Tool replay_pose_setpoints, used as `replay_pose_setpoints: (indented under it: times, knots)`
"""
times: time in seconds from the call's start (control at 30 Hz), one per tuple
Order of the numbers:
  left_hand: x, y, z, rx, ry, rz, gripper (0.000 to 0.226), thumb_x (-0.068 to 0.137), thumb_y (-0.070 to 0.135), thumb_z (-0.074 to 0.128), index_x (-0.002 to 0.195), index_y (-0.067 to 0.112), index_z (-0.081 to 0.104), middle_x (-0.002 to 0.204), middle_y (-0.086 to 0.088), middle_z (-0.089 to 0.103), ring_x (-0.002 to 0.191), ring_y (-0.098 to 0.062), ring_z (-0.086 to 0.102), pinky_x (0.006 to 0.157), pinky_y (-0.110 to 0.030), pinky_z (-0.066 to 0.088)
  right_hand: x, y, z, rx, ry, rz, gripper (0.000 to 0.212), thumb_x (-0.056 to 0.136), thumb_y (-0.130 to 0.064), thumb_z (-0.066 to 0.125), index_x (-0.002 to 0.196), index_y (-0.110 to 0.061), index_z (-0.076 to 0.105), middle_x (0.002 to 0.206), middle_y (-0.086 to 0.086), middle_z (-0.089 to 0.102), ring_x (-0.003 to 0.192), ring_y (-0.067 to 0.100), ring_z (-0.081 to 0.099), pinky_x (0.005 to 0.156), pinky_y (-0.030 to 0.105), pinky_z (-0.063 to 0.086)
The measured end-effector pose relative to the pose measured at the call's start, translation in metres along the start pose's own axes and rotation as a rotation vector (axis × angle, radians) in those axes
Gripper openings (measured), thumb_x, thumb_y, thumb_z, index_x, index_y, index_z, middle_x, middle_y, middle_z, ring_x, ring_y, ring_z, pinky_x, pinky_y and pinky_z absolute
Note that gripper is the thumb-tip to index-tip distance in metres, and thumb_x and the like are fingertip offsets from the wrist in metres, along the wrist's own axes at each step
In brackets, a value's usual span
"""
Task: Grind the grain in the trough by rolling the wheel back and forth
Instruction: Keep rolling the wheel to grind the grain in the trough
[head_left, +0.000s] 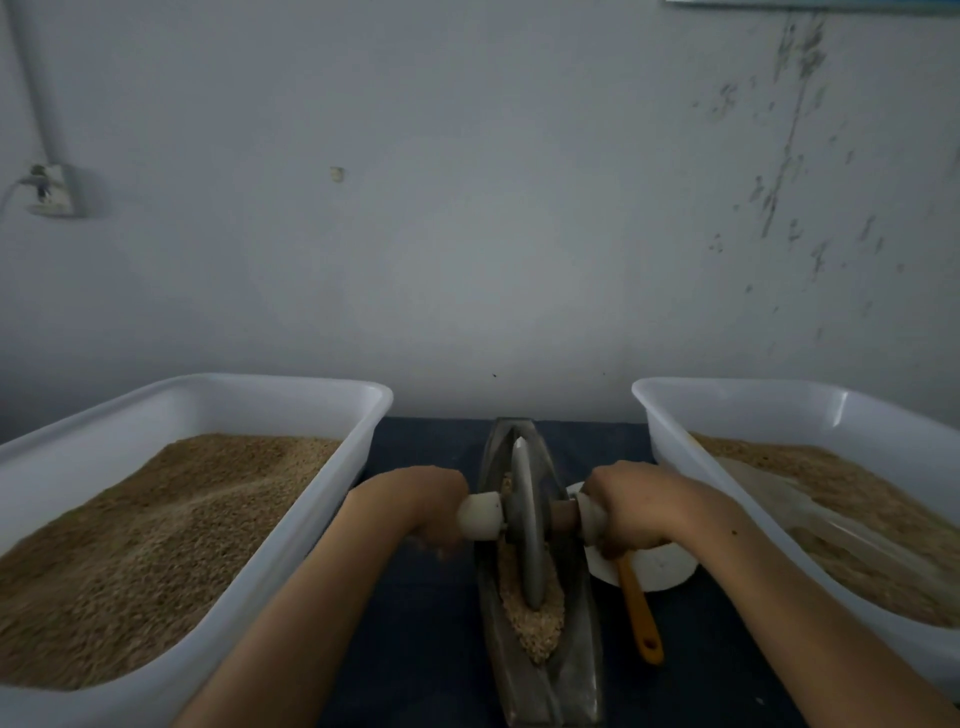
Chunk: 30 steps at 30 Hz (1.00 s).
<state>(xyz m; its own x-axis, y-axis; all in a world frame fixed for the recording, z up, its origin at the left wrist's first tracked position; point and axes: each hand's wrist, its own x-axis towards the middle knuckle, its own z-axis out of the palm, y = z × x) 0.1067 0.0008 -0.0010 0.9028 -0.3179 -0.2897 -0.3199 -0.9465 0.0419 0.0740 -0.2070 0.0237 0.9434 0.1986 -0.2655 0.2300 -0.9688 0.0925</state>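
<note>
Both hands have their fingers curled round the white end caps of the axle: the left hand (434, 506) wraps its grip on one side, the right hand (621, 512) on the other, and between the two grips stands the grey stone disc wheel (524, 519), upright in the long, boat-shaped dark metal trough (576, 665). The coarse tan grain (537, 623) lies mostly below the grips, heaped at the near end of the trough.

To do this stroke well, I would judge it best to press evenly through both grips, so the wheel stays upright, and to roll it right down into that heap.

Outside each grip sits a white plastic tub (311, 525) of brown grain. Just past the right grip lie a white bowl (662, 566) and an orange-handled tool (639, 608). The counter (415, 623) is dark blue, the wall (467, 208) pale and scuffed.
</note>
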Motion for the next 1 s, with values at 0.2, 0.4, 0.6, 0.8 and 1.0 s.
replay_pose_setpoints:
  times: [0.2, 0.4, 0.6, 0.8, 1.0]
  knots:
    - [0.009, 0.004, 0.006, 0.116, 0.311, -0.078, 0.04, 0.085, 0.025, 0.064, 0.12, 0.013, 0.049, 0.114, -0.007, 0.06, 0.101, -0.024, 0.058, 0.077, -0.032, 0.041, 0.013, 0.0, 0.01, 0.003, 0.258, 0.046, 0.017, 0.09, -0.016, 0.058, 0.107, -0.017, 0.06, 0.104, 0.004, 0.064, 0.094, 0.02, 0.062, 0.083, 0.031, 0.05]
    - [0.012, 0.006, 0.014, 0.11, 0.529, -0.117, 0.034, 0.089, 0.022, 0.059, 0.116, 0.016, 0.039, 0.109, -0.006, 0.06, 0.094, -0.022, 0.06, 0.069, -0.029, 0.039, 0.024, 0.002, 0.021, -0.02, 0.481, 0.052, 0.024, 0.09, -0.02, 0.06, 0.112, -0.023, 0.051, 0.112, -0.001, 0.06, 0.106, 0.019, 0.058, 0.094, 0.033, 0.041]
    - [0.008, 0.004, 0.007, 0.143, 0.348, -0.065, 0.042, 0.085, 0.026, 0.065, 0.121, 0.015, 0.047, 0.116, -0.007, 0.059, 0.104, -0.023, 0.057, 0.079, -0.032, 0.041, 0.02, 0.005, 0.014, -0.027, 0.338, 0.029, 0.015, 0.089, -0.017, 0.058, 0.104, -0.019, 0.059, 0.106, 0.003, 0.064, 0.098, 0.021, 0.062, 0.082, 0.033, 0.048]
    - [0.002, -0.002, -0.001, 0.011, 0.006, 0.001, 0.038, 0.08, 0.022, 0.072, 0.114, 0.014, 0.056, 0.108, -0.005, 0.062, 0.088, -0.016, 0.056, 0.077, -0.031, 0.042, 0.006, 0.006, 0.002, 0.035, -0.036, 0.001, 0.027, 0.084, -0.023, 0.071, 0.108, -0.014, 0.062, 0.1, 0.005, 0.065, 0.087, 0.016, 0.063, 0.076, 0.029, 0.052]
    - [0.001, 0.002, 0.0, 0.02, 0.089, -0.025, 0.042, 0.082, 0.025, 0.069, 0.119, 0.014, 0.055, 0.112, -0.006, 0.061, 0.091, -0.018, 0.056, 0.076, -0.03, 0.042, 0.01, 0.005, 0.005, 0.023, 0.056, 0.004, 0.019, 0.086, -0.021, 0.066, 0.103, -0.015, 0.062, 0.101, 0.005, 0.065, 0.092, 0.02, 0.064, 0.08, 0.032, 0.051]
